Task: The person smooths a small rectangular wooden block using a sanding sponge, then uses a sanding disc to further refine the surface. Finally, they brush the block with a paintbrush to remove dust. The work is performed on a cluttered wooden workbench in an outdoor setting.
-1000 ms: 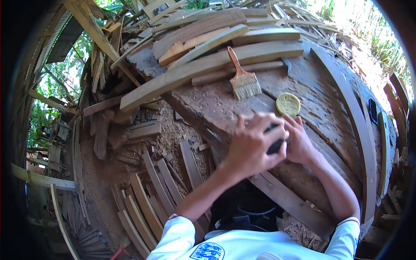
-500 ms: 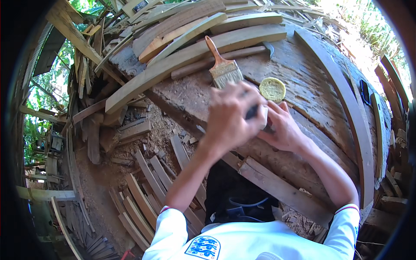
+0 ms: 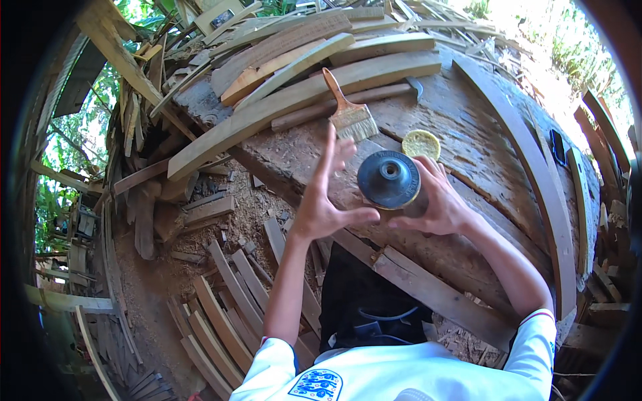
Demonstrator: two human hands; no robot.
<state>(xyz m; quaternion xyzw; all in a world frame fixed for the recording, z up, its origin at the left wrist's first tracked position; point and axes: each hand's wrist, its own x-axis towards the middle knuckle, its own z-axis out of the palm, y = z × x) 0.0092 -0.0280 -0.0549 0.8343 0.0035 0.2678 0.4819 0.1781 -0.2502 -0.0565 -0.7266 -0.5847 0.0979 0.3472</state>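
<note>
A dark blue-black round rubber backing pad point(image 3: 388, 190), with a hole in its raised middle, is in my right hand point(image 3: 447, 204). The fingers and thumb of that hand curve round its right side. A thin yellowish rim shows along the pad's lower edge; what lies beneath is hidden. My left hand point(image 3: 319, 212) is open to the left of the pad, fingers stretched up and thumb pointing toward it. A round yellow disc point(image 3: 421, 144) with a worn face lies on the wood just beyond my right fingers. Past my left fingertips rests a wide paintbrush point(image 3: 352, 119) with a wooden handle.
The worn wooden bench point(image 3: 461, 113) carries a long curved plank point(image 3: 301, 90), a wooden-handled tool point(image 3: 348, 100) with a metal head, and another curved board point(image 3: 528, 160) at right. A small black object point(image 3: 557, 146) lies beyond that board. Several cut wood strips point(image 3: 217, 314) lie at lower left.
My left hand has come off the thing between my hands and moved left, its fingers opening. The pad's round face now shows, held by my right hand.
</note>
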